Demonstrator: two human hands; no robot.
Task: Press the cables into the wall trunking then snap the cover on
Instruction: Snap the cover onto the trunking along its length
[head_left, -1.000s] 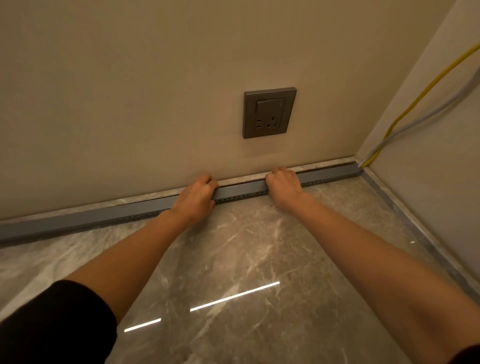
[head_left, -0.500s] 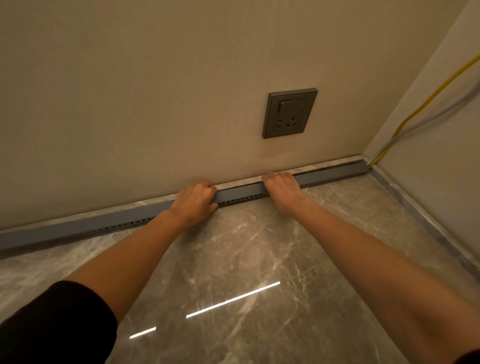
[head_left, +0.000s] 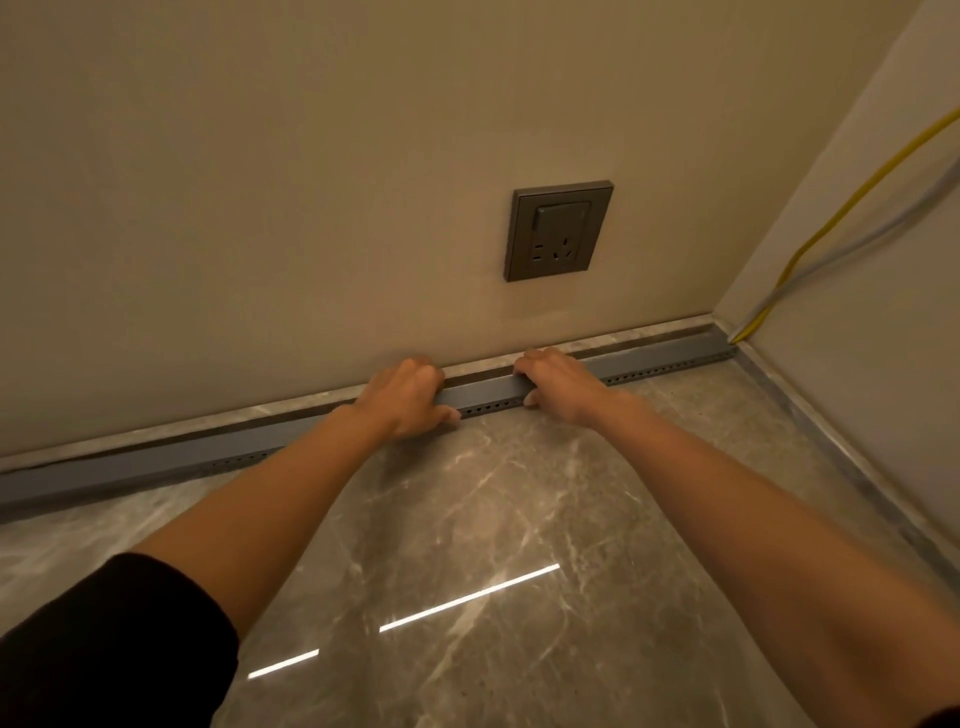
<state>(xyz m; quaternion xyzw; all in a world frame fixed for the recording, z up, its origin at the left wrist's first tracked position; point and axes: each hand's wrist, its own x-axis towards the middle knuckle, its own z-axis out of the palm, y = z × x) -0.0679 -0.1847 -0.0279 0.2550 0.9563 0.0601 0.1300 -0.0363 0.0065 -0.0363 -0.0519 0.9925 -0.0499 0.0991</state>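
Observation:
A long grey trunking (head_left: 483, 392) with a row of small holes along its front runs at the foot of the wall, from the left edge to the right corner. My left hand (head_left: 408, 397) lies over it, fingers curled over the top and thumb on the front. My right hand (head_left: 558, 382) grips it the same way a short span to the right. A yellow cable (head_left: 831, 228) and a grey cable (head_left: 878, 228) come down the right wall into the trunking's end at the corner. Inside the trunking the cables are hidden.
A dark grey wall socket (head_left: 558, 231) sits on the wall above my right hand. A marble skirting strip (head_left: 623, 338) lies behind the trunking. The polished marble floor (head_left: 493, 519) reflects a strip light. The right wall meets the floor at a stone edge (head_left: 831, 441).
Both hands stay on the trunking and have drawn a little closer together. My view has shifted slightly, so the socket sits further right than a second ago.

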